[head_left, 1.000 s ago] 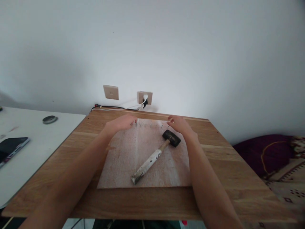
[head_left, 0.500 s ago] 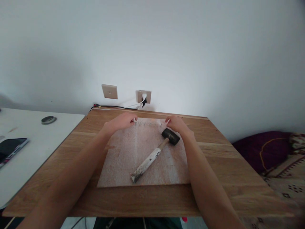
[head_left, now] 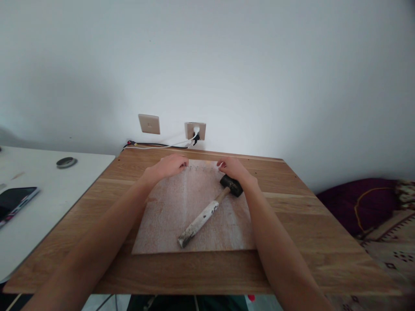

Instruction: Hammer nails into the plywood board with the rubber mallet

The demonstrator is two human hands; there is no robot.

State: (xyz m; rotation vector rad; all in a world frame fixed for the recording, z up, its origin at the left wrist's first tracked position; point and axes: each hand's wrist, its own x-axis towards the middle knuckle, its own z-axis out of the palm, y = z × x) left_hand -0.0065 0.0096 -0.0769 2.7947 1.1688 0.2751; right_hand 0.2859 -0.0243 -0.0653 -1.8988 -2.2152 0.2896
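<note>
A mallet [head_left: 204, 218] with a black head and a white, worn handle lies diagonally on a pale, reddish-stained board [head_left: 168, 220]. Near the board's far edge runs a row of tiny thin pieces [head_left: 202, 168] that look like nails. At the left end of that row, my left hand [head_left: 170, 166] is closed with curled fingers. My right hand [head_left: 232, 168] is at the right end, thumb and fingertips pinched together, just beyond the mallet head. Whatever is between the fingertips of either hand is too small to make out.
The board rests on a wooden table [head_left: 311, 242]. A white table [head_left: 55, 185] on the left carries a phone [head_left: 17, 202] and a roll of tape [head_left: 66, 162]. Cables [head_left: 152, 146] run along the wall to a socket [head_left: 201, 129]. Purple fabric [head_left: 353, 203] lies at right.
My right hand has moved left along the row at the board's far edge. My left hand has shifted slightly right, its fingers more curled. The mallet has stayed on the board.
</note>
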